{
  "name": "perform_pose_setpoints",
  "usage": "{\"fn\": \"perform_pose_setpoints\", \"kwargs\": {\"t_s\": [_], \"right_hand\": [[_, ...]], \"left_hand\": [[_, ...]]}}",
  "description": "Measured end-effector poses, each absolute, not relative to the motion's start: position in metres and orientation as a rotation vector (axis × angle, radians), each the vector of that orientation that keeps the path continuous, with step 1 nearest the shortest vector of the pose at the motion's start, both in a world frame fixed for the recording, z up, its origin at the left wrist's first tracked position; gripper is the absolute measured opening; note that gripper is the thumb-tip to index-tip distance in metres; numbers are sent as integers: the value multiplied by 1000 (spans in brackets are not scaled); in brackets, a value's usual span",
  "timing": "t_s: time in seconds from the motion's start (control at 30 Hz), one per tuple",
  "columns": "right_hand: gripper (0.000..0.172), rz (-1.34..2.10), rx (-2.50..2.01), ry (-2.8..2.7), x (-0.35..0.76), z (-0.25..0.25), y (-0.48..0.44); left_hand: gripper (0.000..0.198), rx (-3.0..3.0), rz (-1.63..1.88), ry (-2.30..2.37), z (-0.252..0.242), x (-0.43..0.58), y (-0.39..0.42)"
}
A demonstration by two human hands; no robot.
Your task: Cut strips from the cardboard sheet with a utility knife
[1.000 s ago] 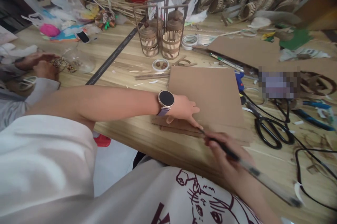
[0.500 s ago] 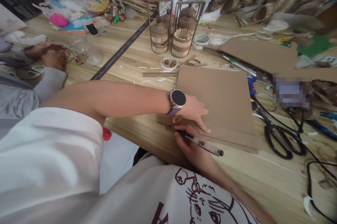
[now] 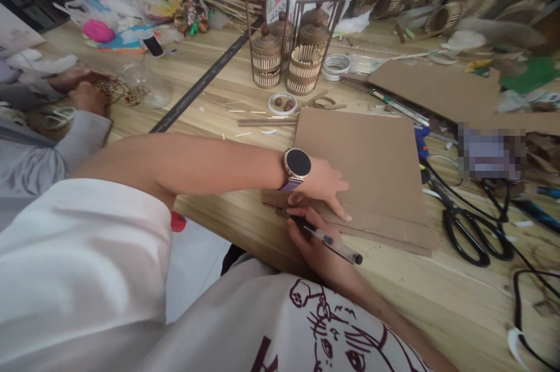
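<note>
My left hand (image 3: 324,182), below a round-faced watch (image 3: 297,162), lies flat with fingers apart on a square sheet of brown cardboard (image 3: 367,156). Under that sheet's near edge another cardboard piece (image 3: 394,238) sticks out. My right hand (image 3: 312,238) grips a pen (image 3: 335,246) with a clear barrel and black ends, close below my left hand. The pen's writing end points left toward the near-left cardboard edge; its tip is hard to make out. Right of the sheet lie black-handled scissors (image 3: 470,232).
Lidded wooden-slat containers in frames (image 3: 266,57) stand behind the cardboard, near a white lid with brown beads (image 3: 282,104) and tape rolls (image 3: 336,66). At left, another person's hands (image 3: 87,89) are near a clear jar (image 3: 151,89). Cables (image 3: 516,302) lie at right.
My right hand has shifted slightly left, and the pen's rear end has moved left and a little down. My left hand stays on the cardboard.
</note>
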State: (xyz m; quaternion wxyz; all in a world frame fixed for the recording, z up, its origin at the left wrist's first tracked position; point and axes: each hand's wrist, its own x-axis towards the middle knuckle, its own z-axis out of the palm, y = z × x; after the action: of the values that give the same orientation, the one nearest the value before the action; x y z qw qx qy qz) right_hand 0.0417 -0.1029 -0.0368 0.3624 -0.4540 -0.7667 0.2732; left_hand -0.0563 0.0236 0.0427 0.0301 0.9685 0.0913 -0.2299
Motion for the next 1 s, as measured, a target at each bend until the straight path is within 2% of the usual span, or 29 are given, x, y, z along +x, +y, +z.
{"fn": "perform_pose_setpoints", "kwargs": {"t_s": [0.23, 0.37, 0.6, 0.8, 1.0], "right_hand": [[10, 683, -1262, -1952, 61, -34, -108], [15, 644, -1405, -1897, 102, -32, -117], [28, 313, -1818, -1697, 164, -7, -132], [15, 631, -1384, -1821, 105, -9, -119], [12, 709, -1169, -1936, 56, -32, -99]], "left_hand": [[111, 2986, -788, 259, 46, -56, 24], [107, 2987, -737, 267, 44, -56, 24], [117, 2952, -810, 291, 46, -54, 24], [108, 2987, -787, 252, 50, -56, 23], [106, 2961, -735, 270, 46, -56, 23]]}}
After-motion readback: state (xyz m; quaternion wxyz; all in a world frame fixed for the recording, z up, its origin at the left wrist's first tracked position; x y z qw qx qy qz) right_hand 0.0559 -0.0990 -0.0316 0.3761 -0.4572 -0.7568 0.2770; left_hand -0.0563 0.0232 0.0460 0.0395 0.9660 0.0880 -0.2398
